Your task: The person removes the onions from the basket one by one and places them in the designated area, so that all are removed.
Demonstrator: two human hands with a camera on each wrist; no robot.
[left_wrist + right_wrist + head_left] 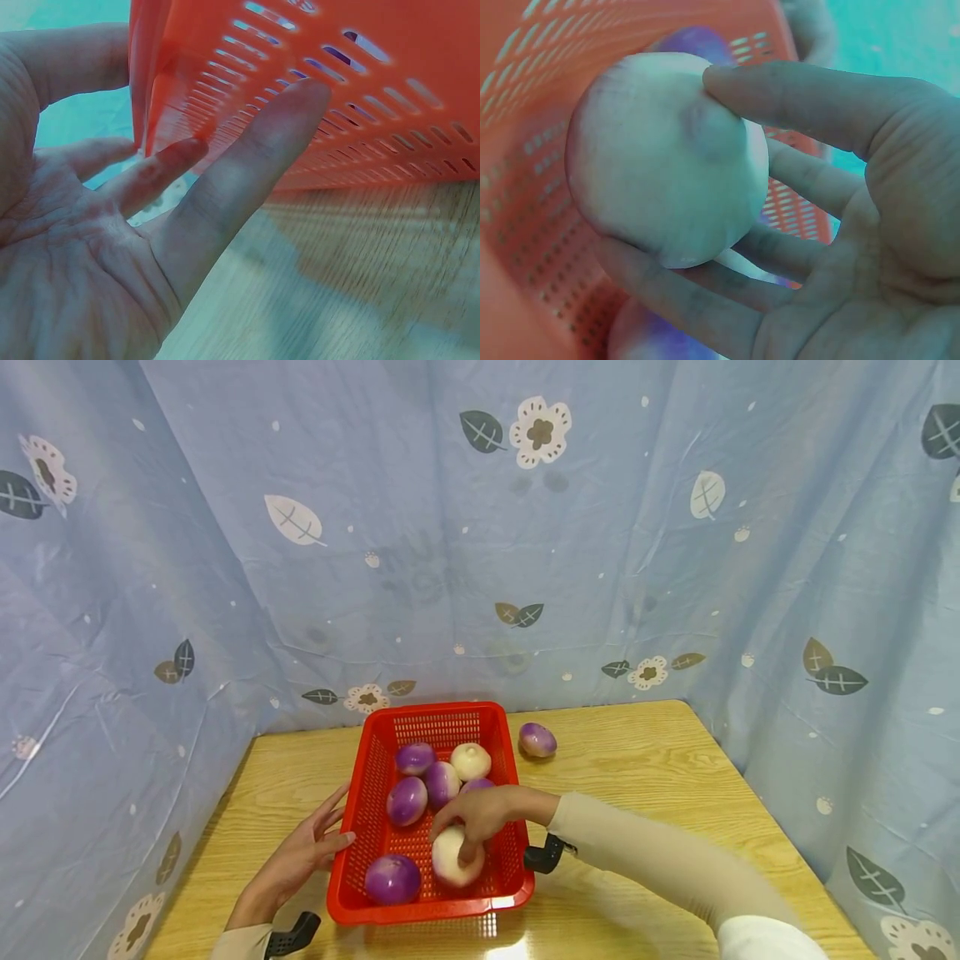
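A red plastic basket (347, 868) with slotted walls holds several purple-and-white turnips. Inside its near right part, my right hand (480, 814) grips a mostly white turnip (452, 860), thumb and fingers around it in the right wrist view (660, 157). Left of that lies a large purple turnip (392, 879). A purple turnip (407, 801), another purple one (415, 758), a two-toned one (442, 783) and a white one (471, 761) sit farther back. My left hand (296, 856) rests against the basket's left side, fingers extended along the slotted wall (390, 75).
One purple turnip (537, 740) lies on the wooden table (630, 752) to the right of the basket's far end. A blue patterned curtain (420, 568) stands behind the table and along both sides. Each wrist carries a black mount (543, 855).
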